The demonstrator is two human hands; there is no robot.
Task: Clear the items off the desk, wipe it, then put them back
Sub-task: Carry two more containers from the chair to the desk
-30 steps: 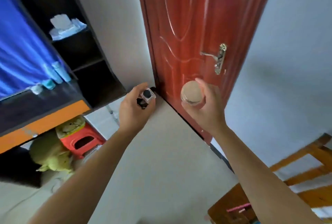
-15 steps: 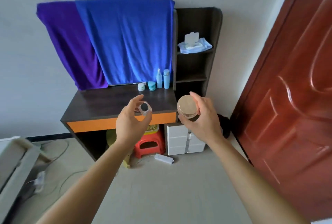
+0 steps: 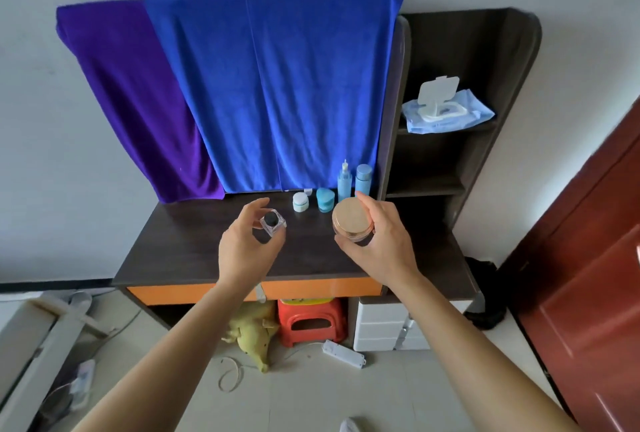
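Note:
My left hand grips a small clear square jar with a black cap, held above the dark desk top. My right hand holds a round jar with a tan lid over the desk's right part. At the back of the desk stand a small white jar, a teal jar, a blue pump bottle and a blue capped bottle.
Blue and purple towels hang behind the desk. A dark shelf unit on the right holds a wipes pack. Under the desk are a red stool, a yellow plush, white drawers. A red door is at right.
The view swung from the red door to the desk, and I have come closer to it. Both hands, still holding their jars, are now over the desk top.

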